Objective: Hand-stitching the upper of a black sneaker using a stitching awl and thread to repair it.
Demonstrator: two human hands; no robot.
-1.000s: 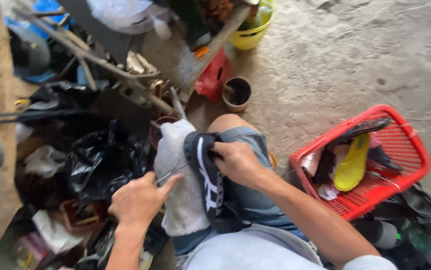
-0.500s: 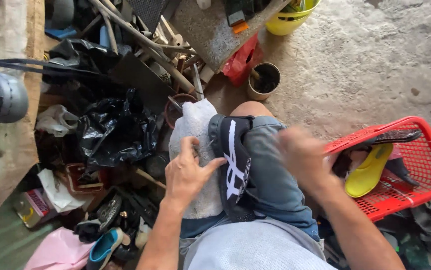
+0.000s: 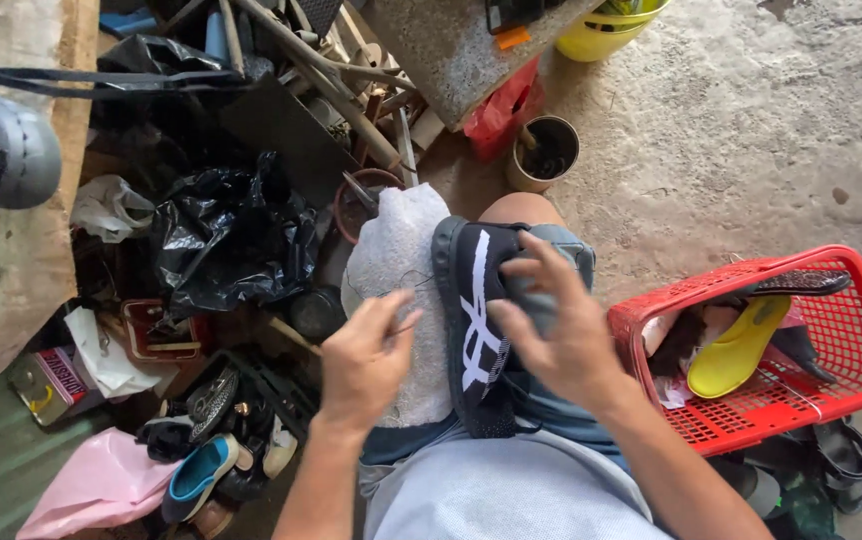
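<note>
Where rough concrete floor [image 3: 751, 150] meets workshop clutter, the right hand [image 3: 561, 335] rests open-fingered on the black shoe [image 3: 476, 320]; the left hand [image 3: 366, 360] pinches a thin tool closed.

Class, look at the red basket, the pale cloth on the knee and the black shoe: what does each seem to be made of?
Red basket: likely moulded plastic, an even glossy lattice. Pale cloth: looks like terry towelling, a nubbly matt pile. Black shoe: probably knit or mesh fabric with white stripes, dull surface.
</note>
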